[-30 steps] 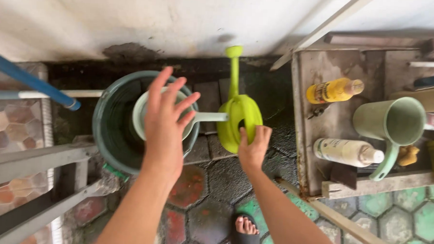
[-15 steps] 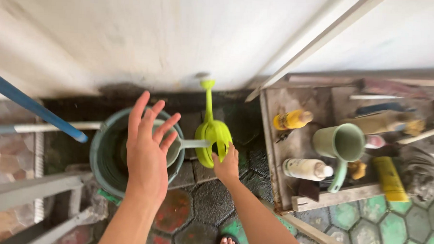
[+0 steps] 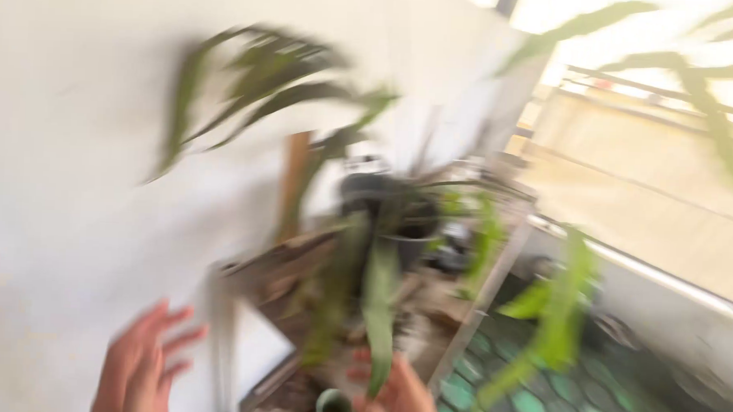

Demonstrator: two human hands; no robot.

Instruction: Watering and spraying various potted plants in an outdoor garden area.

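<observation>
In the head view, the left hand [image 3: 141, 369] was raised near the white wall [image 3: 73, 220], fingers spread and holding nothing. The right hand [image 3: 396, 398] sat low at the frame's bottom edge, just beside a pale green rim [image 3: 333, 406]; whether it gripped that could not be told. Heavy blur smeared the potted plant [image 3: 382, 231] on the shelf [image 3: 468, 315] above it.

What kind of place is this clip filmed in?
Probably a home porch or patio used for plants, though the frame is badly blurred. A dark potted plant with long green leaves sits on a shelf rack against a white wall, over green hexagonal floor tiles.
</observation>
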